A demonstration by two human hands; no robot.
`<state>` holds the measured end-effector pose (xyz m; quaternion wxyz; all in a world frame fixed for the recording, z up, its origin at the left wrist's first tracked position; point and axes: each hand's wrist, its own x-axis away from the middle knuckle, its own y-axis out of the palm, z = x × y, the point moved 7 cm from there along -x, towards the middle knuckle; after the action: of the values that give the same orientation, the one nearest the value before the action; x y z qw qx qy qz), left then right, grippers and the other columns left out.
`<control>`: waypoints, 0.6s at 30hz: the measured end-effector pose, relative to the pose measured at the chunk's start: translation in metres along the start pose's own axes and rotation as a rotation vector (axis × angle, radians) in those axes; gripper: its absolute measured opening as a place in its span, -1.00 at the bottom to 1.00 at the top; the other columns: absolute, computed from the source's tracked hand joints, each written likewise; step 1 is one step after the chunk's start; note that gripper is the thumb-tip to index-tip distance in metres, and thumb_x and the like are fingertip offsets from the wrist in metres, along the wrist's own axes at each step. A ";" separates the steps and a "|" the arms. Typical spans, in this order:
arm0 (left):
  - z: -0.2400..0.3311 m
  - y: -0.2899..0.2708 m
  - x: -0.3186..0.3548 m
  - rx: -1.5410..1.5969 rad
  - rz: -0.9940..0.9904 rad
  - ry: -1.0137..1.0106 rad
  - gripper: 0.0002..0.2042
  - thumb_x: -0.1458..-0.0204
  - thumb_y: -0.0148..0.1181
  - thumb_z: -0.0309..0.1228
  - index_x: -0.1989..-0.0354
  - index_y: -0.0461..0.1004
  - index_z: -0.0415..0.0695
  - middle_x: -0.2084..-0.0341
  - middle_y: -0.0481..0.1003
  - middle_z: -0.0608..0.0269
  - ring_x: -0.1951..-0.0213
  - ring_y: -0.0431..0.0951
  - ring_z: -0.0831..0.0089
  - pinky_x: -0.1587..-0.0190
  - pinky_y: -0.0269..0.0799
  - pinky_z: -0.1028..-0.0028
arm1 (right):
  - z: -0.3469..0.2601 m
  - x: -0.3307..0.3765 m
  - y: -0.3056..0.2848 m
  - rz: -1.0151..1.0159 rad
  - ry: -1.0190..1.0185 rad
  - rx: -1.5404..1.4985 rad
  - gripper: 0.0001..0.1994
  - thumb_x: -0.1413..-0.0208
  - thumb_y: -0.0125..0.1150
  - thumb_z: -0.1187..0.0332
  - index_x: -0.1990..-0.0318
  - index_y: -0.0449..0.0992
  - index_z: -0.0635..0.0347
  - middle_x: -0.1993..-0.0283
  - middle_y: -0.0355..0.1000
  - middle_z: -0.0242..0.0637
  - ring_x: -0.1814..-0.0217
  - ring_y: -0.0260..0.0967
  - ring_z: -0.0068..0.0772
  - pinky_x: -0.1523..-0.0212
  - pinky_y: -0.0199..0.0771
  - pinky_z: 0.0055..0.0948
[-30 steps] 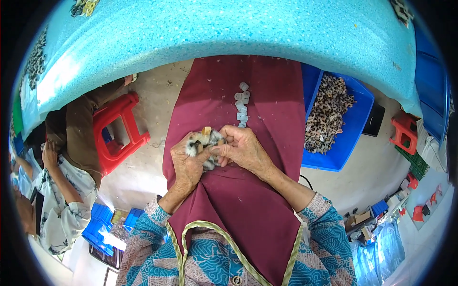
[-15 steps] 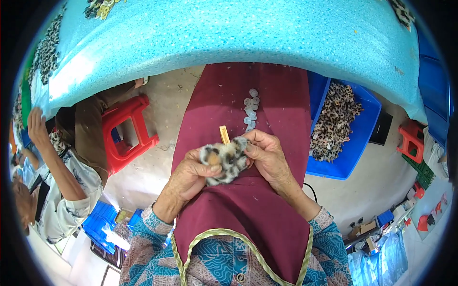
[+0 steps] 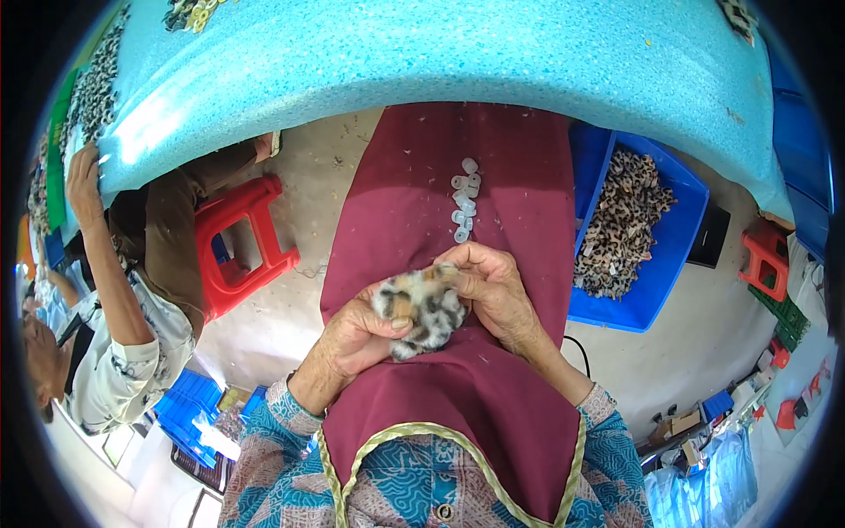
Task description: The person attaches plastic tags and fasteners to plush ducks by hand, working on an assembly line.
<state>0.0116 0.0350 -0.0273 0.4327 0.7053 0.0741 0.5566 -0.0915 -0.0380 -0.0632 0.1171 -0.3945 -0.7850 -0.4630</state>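
Observation:
A small furry plush piece (image 3: 431, 310), cream with black and tan spots, is held over my lap between both hands. My left hand (image 3: 361, 333) grips its left side, thumb pressed on the fur. My right hand (image 3: 493, 289) pinches its upper right edge, fingers closed on it. Just beyond my right hand, a line of small translucent plastic pieces (image 3: 464, 204) lies on the maroon apron (image 3: 387, 220) over my lap. The yellowish tag seen on the plush piece earlier does not show now.
A blue bin (image 3: 678, 238) full of spotted furry pieces (image 3: 620, 229) stands at my right. The table with a light blue cover (image 3: 422, 53) curves ahead. Red stools (image 3: 242, 251) stand on the floor, one near a co-worker (image 3: 132, 326) at the left, whose hand is at the table edge.
The plush piece has been turned in my hands, and its yellowish tag has gone out of sight. The co-worker's hand has moved a little up and right. The view has shifted slightly.

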 end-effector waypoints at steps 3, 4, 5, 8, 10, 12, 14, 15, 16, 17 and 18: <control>-0.001 0.004 0.005 -0.129 -0.076 0.029 -0.51 0.19 0.29 -0.56 -0.01 0.34 -0.29 0.16 0.49 0.16 0.11 0.49 0.38 -0.03 0.37 0.39 | 0.003 0.002 -0.002 -0.013 0.077 -0.002 -0.85 -0.06 0.18 0.39 0.27 0.47 0.28 0.35 0.45 -0.39 0.29 0.35 -0.71 0.29 0.37 -0.67; 0.001 0.003 0.005 -0.174 -0.044 0.062 -0.53 0.15 0.29 -0.50 0.00 0.35 -0.29 0.17 0.49 0.16 0.12 0.50 0.39 -0.03 0.38 0.39 | -0.006 0.003 0.002 -0.065 0.092 0.089 -0.84 -0.06 0.17 0.39 0.26 0.46 0.29 0.35 0.46 -0.38 0.30 0.35 -0.69 0.29 0.37 -0.65; 0.003 0.002 0.005 -0.220 -0.012 0.094 -0.55 0.12 0.29 -0.45 0.01 0.36 -0.29 0.18 0.49 0.17 0.13 0.50 0.40 -0.02 0.38 0.40 | -0.012 0.001 0.006 -0.118 0.106 0.180 -0.83 -0.06 0.17 0.38 0.25 0.46 0.29 0.36 0.46 -0.37 0.31 0.36 -0.67 0.29 0.38 -0.64; 0.004 0.007 0.001 -0.153 -0.009 0.069 -0.60 0.04 0.25 -0.36 0.03 0.38 -0.27 0.19 0.50 0.19 0.14 0.50 0.42 0.01 0.40 0.42 | -0.046 -0.015 0.007 -0.054 -0.261 0.350 -0.81 -0.07 0.15 0.36 0.24 0.45 0.32 0.39 0.46 -0.36 0.32 0.38 -0.61 0.27 0.39 -0.60; 0.006 0.006 -0.002 -0.224 0.024 0.090 -0.65 -0.02 0.18 -0.29 0.08 0.41 -0.25 0.23 0.50 0.22 0.18 0.51 0.45 0.06 0.44 0.44 | -0.060 -0.017 0.016 -0.074 -0.262 0.293 -0.77 -0.08 0.15 0.33 0.23 0.43 0.34 0.44 0.44 -0.37 0.36 0.36 -0.60 0.29 0.37 -0.58; 0.007 0.004 -0.004 -0.181 0.065 0.050 -0.68 -0.05 0.14 -0.23 0.16 0.45 -0.24 0.27 0.50 0.25 0.21 0.51 0.48 0.10 0.45 0.45 | -0.054 -0.019 0.031 -0.314 -0.060 0.557 -0.79 -0.07 0.16 0.33 0.26 0.44 0.32 0.49 0.41 -0.41 0.41 0.32 -0.66 0.36 0.33 -0.58; 0.008 0.009 -0.005 -0.197 0.100 0.052 -0.70 -0.08 0.10 -0.20 0.21 0.46 -0.23 0.29 0.50 0.27 0.24 0.51 0.48 0.11 0.46 0.45 | -0.055 -0.018 0.030 -0.301 -0.040 0.563 -0.85 -0.05 0.17 0.37 0.32 0.45 0.29 0.55 0.37 -0.46 0.49 0.27 -0.71 0.46 0.29 -0.60; 0.007 0.011 -0.006 -0.162 0.091 0.038 -0.69 -0.05 0.14 -0.21 0.22 0.46 -0.22 0.29 0.50 0.28 0.23 0.51 0.48 0.11 0.46 0.45 | -0.056 -0.016 0.025 -0.265 -0.074 0.584 -0.87 -0.04 0.18 0.38 0.36 0.45 0.27 0.56 0.36 -0.47 0.51 0.25 -0.73 0.49 0.27 -0.62; 0.005 0.012 -0.005 -0.129 0.083 0.021 -0.69 -0.02 0.18 -0.21 0.22 0.46 -0.22 0.29 0.50 0.28 0.23 0.51 0.48 0.11 0.45 0.45 | -0.055 -0.012 0.021 -0.227 -0.109 0.604 -0.88 -0.04 0.19 0.39 0.40 0.44 0.26 0.58 0.35 -0.49 0.53 0.24 -0.75 0.53 0.25 -0.64; 0.003 0.010 -0.005 -0.128 0.085 0.020 -0.69 -0.02 0.18 -0.21 0.22 0.46 -0.22 0.29 0.50 0.28 0.23 0.51 0.48 0.11 0.45 0.45 | -0.055 -0.009 0.023 -0.212 -0.173 0.562 -0.87 -0.04 0.18 0.40 0.43 0.42 0.26 0.57 0.33 -0.52 0.54 0.21 -0.79 0.56 0.23 -0.67; 0.001 0.009 -0.005 -0.123 0.025 0.017 -0.67 0.06 0.25 -0.28 0.19 0.45 -0.23 0.28 0.50 0.28 0.23 0.51 0.48 0.11 0.45 0.44 | -0.054 -0.008 0.025 -0.212 -0.171 0.560 -0.87 -0.04 0.18 0.40 0.43 0.42 0.26 0.57 0.33 -0.52 0.54 0.21 -0.79 0.56 0.23 -0.67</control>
<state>0.0066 0.0260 -0.0247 0.4678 0.6733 0.0345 0.5716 -0.0779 -0.0795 -0.0219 0.1057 -0.3003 -0.9259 -0.2033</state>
